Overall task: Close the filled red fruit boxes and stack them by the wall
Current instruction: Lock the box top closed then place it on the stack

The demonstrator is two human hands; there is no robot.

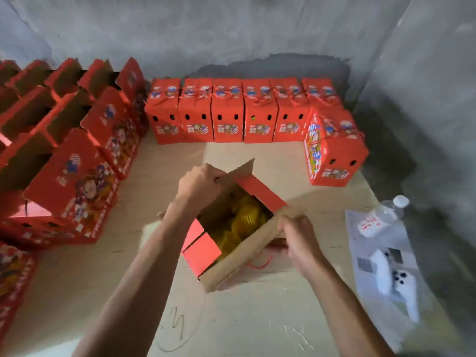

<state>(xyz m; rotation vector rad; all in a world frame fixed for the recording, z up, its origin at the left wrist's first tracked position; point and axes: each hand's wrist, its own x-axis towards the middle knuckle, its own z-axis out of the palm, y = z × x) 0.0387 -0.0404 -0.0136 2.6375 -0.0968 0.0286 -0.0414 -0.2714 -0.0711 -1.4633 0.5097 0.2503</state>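
Two bare forearms reach forward from the bottom edge over a sheet of pale cardboard [257, 318] that covers the floor. Between them sits an open red box [231, 228], turned at an angle, its top flaps standing up and yellow fruit [242, 220] in net wrapping showing inside. The left hand [199, 184] grips the far long flap at its upper edge, fingers curled over the cardboard. The right hand [298, 238] holds the near long flap at the box's right corner, fingers curled round its edge; the fingertips themselves are blurred. A thin red cord [260, 264] trails from the box onto the cardboard just below the right hand.

Against the grey wall [231, 34] at the back stands a row of six closed boxes [228, 119], side by side and touching, each tied on top with red cord. A seventh closed box [332, 150] stands at the right end of the row, turned at an angle and nearer the camera. To the left, many open boxes [64, 140] stand in ranks with their lids raised.

To the right of the cardboard lies a printed paper [381, 253]. A clear water bottle [381, 217] lies on its side across the paper's far end, and a white game controller [396, 279] rests on its near part.
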